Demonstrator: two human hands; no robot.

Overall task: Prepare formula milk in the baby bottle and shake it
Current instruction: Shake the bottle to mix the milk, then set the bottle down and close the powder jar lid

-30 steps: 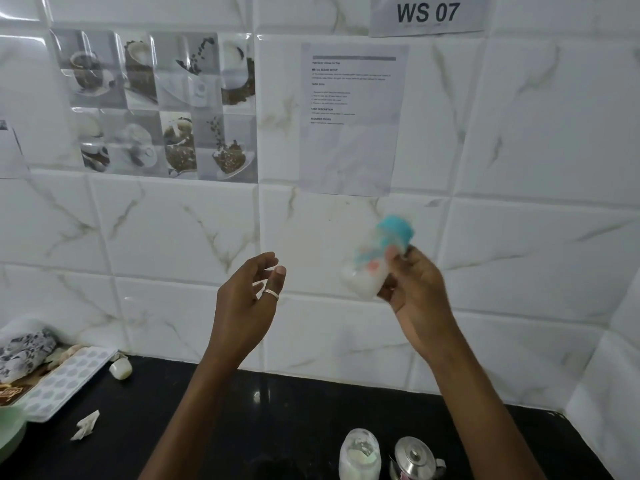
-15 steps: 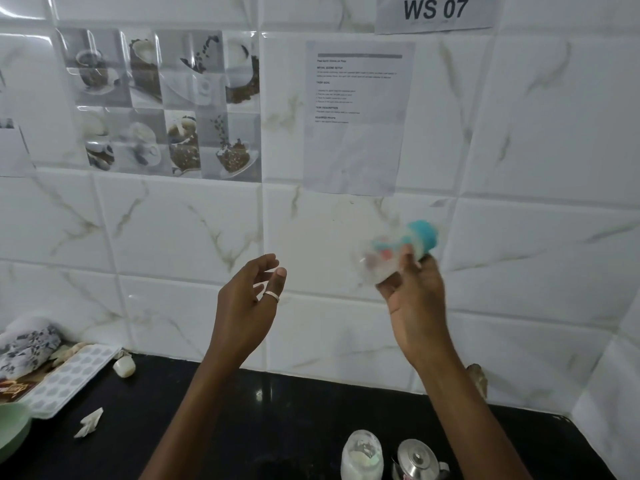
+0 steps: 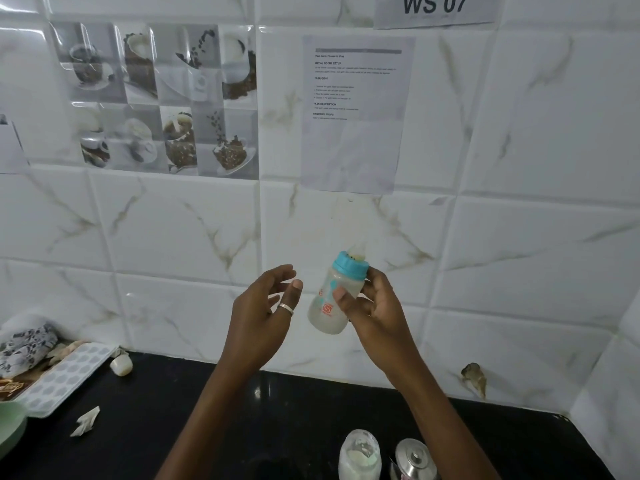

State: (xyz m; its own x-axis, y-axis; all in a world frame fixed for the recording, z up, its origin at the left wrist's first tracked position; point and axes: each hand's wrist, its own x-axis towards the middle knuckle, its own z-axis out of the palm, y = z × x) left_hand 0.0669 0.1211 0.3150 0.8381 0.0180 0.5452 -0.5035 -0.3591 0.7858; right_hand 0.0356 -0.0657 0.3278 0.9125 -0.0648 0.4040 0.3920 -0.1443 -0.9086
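Observation:
A small clear baby bottle [image 3: 329, 306] with a teal collar and pale teat is full of cloudy white milk. It stands nearly upright in the air in front of the tiled wall. My right hand [image 3: 372, 306] grips its body, thumb across the front and fingers behind. My left hand [image 3: 265, 313] hovers just left of the bottle with relaxed, spread fingers, a ring on one, and holds nothing.
On the black counter [image 3: 207, 427] below stand a clear jar of white powder [image 3: 360, 455] and a steel kettle [image 3: 414, 459]. At the left lie an ice tray [image 3: 65, 375], patterned cloth [image 3: 24, 344], green bowl [image 3: 10, 427], small white cap [image 3: 121, 364] and crumpled paper [image 3: 85, 421].
The bottle was tilted and blurred in my right hand; now it stands sharp, nearly upright and a little lower, closer to my left hand. My left hand has barely moved.

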